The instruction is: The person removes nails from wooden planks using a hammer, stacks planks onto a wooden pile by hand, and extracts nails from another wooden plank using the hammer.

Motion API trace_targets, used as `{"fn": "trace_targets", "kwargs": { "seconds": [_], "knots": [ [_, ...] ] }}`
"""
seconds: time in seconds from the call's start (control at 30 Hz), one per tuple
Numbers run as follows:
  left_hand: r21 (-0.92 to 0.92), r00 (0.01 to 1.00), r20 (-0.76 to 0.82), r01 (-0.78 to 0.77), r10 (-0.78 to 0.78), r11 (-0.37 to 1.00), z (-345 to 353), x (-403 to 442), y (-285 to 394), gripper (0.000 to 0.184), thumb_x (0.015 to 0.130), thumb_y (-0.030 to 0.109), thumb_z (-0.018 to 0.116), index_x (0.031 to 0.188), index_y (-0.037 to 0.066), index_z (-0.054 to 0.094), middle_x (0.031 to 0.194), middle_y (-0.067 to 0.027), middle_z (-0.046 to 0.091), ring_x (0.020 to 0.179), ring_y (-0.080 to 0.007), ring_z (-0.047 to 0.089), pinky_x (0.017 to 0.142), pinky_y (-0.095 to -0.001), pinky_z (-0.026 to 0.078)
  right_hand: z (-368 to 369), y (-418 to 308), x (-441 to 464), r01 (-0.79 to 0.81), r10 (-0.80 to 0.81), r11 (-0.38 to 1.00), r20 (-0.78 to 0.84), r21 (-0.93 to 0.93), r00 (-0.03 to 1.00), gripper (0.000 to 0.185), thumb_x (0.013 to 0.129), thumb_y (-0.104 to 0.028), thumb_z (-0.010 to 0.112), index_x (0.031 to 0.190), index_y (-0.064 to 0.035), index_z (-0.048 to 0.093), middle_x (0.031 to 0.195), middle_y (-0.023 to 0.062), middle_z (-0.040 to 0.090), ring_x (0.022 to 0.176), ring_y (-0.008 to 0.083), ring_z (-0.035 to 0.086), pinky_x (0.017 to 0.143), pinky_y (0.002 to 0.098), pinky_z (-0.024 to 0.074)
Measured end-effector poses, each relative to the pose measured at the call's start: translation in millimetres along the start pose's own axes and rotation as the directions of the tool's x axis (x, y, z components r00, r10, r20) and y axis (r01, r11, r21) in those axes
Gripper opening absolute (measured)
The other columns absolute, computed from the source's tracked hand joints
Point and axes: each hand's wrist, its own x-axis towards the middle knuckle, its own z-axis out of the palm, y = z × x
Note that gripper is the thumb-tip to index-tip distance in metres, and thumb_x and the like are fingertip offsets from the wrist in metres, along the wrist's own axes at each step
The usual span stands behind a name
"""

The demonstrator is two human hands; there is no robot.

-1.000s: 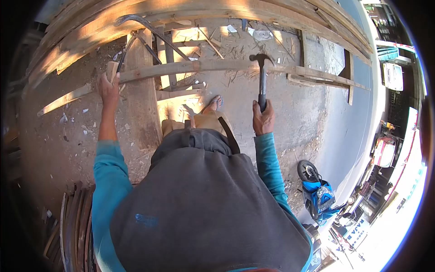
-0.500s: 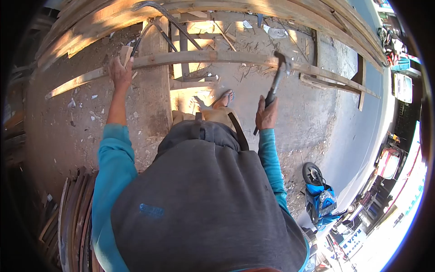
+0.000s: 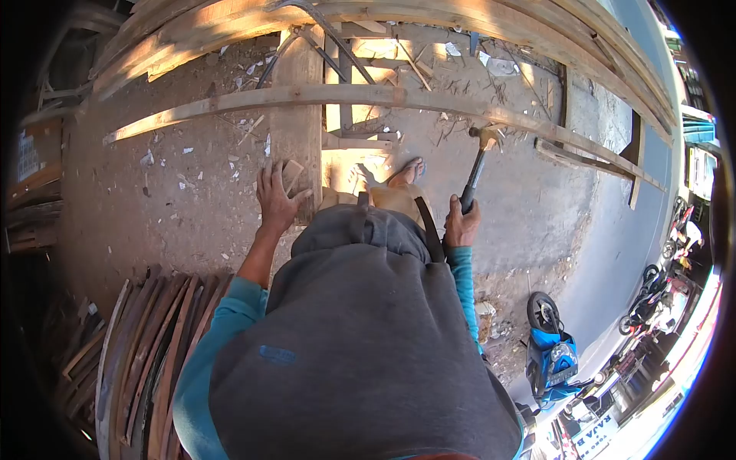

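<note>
My left hand (image 3: 279, 198) is over the wide plank (image 3: 297, 126), its fingers spread and its thumb out to the side. A small wood block (image 3: 292, 175) shows between that thumb and the fingers, close against the hand; whether the palm touches it is hidden. My right hand (image 3: 461, 225) is wrapped round the dark handle of a hammer (image 3: 474, 176), whose head points away from me, just below a long wooden beam (image 3: 337, 94). This beam crosses the wide plank from left to right.
Curved dark metal bars (image 3: 330, 38) arch near the far timbers (image 3: 475, 17). Stacked wooden strips (image 3: 157, 345) lean at the lower left. A blue motorbike (image 3: 550, 349) stands at the right by the road. Wood scraps litter the dirt ground.
My left hand has come away from the long beam, back toward my body, along with the small wood block, and its fingers have spread. My right hand has lowered the hammer slightly.
</note>
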Motion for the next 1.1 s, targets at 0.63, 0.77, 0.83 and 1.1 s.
{"fn": "trace_targets", "kwargs": {
  "seconds": [0.63, 0.77, 0.83, 1.1],
  "knots": [
    [0.156, 0.844, 0.084, -0.537, 0.53, 0.829, 17, 169, 102, 0.052, 0.077, 0.024, 0.081, 0.118, 0.002, 0.058, 0.12, -0.0154, 0.062, 0.116, -0.0325, 0.056, 0.1, -0.0441, 0.043, -36, 14, -38, -0.057, 0.076, 0.989, -0.142, 0.136, 0.987, 0.032, 0.092, -0.028, 0.071, 0.084, -0.004, 0.053, 0.059, 0.0011, 0.052, 0.047, 0.0091, 0.048, 0.043, 0.0266, 0.0377],
    [0.042, 0.853, 0.106, -0.518, 0.511, 0.855, 6, 164, 101, 0.064, 0.076, 0.03, 0.083, 0.128, 0.004, 0.056, 0.124, -0.0168, 0.06, 0.125, -0.0338, 0.05, 0.105, -0.0443, 0.04, -44, 21, -47, -0.196, 0.237, 0.949, -0.149, 0.247, 0.96, 0.03, 0.092, -0.027, 0.068, 0.085, -0.002, 0.054, 0.061, 0.0025, 0.051, 0.047, 0.0116, 0.05, 0.043, 0.0296, 0.0405],
    [-0.012, 0.844, 0.144, -0.521, 0.518, 0.853, -4, 172, 104, 0.069, 0.077, 0.035, 0.082, 0.133, 0.005, 0.055, 0.126, -0.0176, 0.059, 0.127, -0.0346, 0.048, 0.107, -0.0449, 0.038, -47, 30, -43, -0.221, 0.273, 0.933, -0.156, 0.284, 0.949, 0.029, 0.093, -0.026, 0.068, 0.083, -0.0038, 0.052, 0.061, 0.0019, 0.05, 0.047, 0.0111, 0.049, 0.042, 0.0288, 0.0411],
    [-0.111, 0.716, 0.627, -0.308, 0.307, 0.945, -14, 213, 105, 0.093, 0.072, 0.057, 0.08, 0.14, 0.002, 0.05, 0.134, -0.0257, 0.059, 0.127, -0.0376, 0.055, 0.107, -0.0468, 0.043, -57, 59, -18, -0.303, 0.397, 0.791, -0.069, 0.532, 0.915, 0.028, 0.092, -0.026, 0.067, 0.088, -0.0022, 0.052, 0.064, 0.0024, 0.051, 0.048, 0.0117, 0.05, 0.043, 0.0284, 0.043]
  ]
}}
